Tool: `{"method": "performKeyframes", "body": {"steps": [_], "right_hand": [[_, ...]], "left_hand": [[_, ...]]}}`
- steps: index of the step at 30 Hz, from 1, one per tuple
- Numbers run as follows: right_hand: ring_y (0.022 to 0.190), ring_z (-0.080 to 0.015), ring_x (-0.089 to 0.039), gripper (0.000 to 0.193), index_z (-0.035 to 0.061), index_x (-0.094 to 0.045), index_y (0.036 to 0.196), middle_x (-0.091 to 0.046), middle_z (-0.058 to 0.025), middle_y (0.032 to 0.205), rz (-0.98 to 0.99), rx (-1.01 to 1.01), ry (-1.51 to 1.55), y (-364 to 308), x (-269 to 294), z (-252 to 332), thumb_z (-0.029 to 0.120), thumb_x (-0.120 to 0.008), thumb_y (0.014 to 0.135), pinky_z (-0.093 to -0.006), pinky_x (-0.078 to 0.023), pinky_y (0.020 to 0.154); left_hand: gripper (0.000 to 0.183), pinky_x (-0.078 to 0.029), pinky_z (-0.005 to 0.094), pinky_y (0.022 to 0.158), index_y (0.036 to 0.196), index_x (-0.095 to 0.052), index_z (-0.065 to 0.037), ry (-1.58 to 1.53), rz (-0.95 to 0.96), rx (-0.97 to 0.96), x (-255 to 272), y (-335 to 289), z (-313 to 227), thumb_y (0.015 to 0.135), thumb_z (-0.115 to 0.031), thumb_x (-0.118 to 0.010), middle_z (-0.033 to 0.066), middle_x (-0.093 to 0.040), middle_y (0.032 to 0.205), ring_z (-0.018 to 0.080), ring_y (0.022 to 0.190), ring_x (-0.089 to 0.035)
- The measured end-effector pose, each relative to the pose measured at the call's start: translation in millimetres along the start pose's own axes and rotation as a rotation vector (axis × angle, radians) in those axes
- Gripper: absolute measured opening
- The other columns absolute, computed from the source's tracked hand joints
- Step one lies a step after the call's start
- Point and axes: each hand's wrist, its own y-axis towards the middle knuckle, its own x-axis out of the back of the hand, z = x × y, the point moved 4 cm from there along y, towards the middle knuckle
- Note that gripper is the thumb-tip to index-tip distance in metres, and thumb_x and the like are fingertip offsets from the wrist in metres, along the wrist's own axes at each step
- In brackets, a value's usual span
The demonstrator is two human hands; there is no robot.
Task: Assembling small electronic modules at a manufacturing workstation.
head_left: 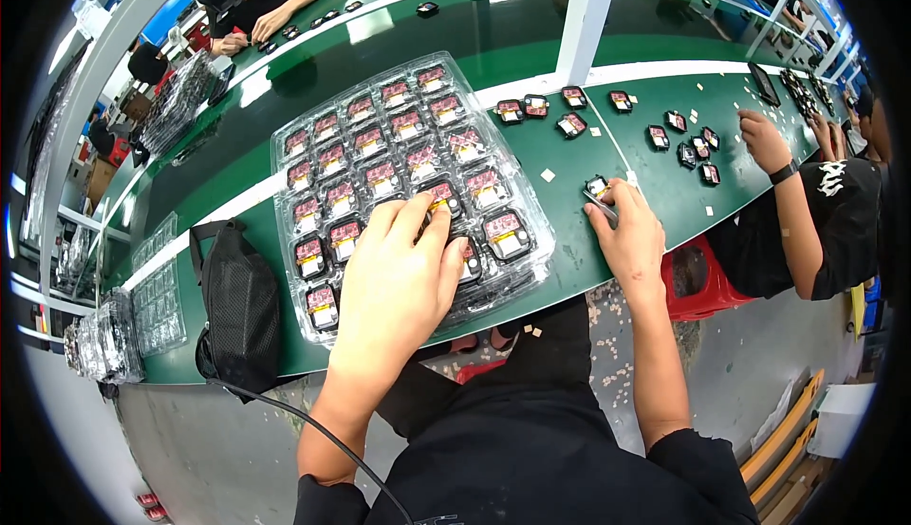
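A clear plastic blister tray [517,159], on top of a stack of similar trays, lies in front of me. Its pockets hold rows of small black square cases [507,233] with red, white and yellow faces. My left hand [403,264] rests over the tray's near right part, fingers bent and spread. Its fingertips touch a case [438,196] in a pocket; the palm hides some pockets. Right of the tray, my right hand [626,231] pinches a small black case [597,185] just at the green table surface. A greyish edge shows under its fingers.
Loose black cases [659,138] and small pale paper bits lie on the green table [550,212] to the right. A black bag [239,302] and stacked clear trays [104,340] are at left. A white post [586,22] rises behind. Co-workers' hands [765,140] work at right and across.
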Motion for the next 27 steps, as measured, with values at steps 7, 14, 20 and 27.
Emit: {"method": "performKeyframes", "body": {"steps": [7,14,20,27], "right_hand": [[0.088,-0.0295,-0.073,0.030,0.0032,-0.063,0.101,-0.073,-0.0124,0.107,-0.071,0.061,0.271,-9.3,1.8,1.1,0.009,-0.085,0.082,-0.0402,-0.056,0.067],[0.058,-0.0034,-0.053,0.035,0.0005,-0.065,0.099,-0.074,-0.0195,0.117,0.026,0.125,0.694,-42.1,35.2,47.8,0.000,-0.090,0.074,-0.0208,-0.048,0.055],[0.057,0.0023,-0.035,0.040,0.0000,-0.059,0.099,-0.074,-0.0207,0.119,0.024,0.257,0.761,-53.3,36.7,63.2,-0.005,-0.089,0.073,-0.0171,-0.035,0.049],[0.050,-0.0027,-0.033,0.040,0.0025,-0.060,0.094,-0.075,-0.0185,0.114,-0.059,0.283,0.758,-59.8,49.4,74.5,0.006,-0.093,0.072,-0.0217,-0.038,0.048]], "left_hand": [[0.036,-0.049,0.0450,0.100,0.119,-0.071,0.002,-0.072,-0.009,0.068,3.8,1.2,-3.0,0.090,-0.018,-0.076,0.0171,-0.067,0.127,0.0370,0.115,-0.060],[0.040,-0.051,0.0448,0.095,0.119,-0.070,0.000,-0.029,-0.025,0.074,-1.0,2.7,-3.9,0.087,-0.021,-0.079,0.0150,-0.066,0.123,0.0355,0.111,-0.060],[0.037,-0.050,0.0443,0.093,0.118,-0.068,0.000,0.060,-0.026,0.060,-5.8,2.3,-10.8,0.088,-0.020,-0.077,0.0141,-0.064,0.123,0.0346,0.110,-0.060],[0.032,-0.049,0.0445,0.093,0.114,-0.066,0.000,0.098,-0.001,0.070,-5.8,4.9,-14.8,0.090,-0.018,-0.075,0.0138,-0.062,0.123,0.0345,0.111,-0.059]]}}
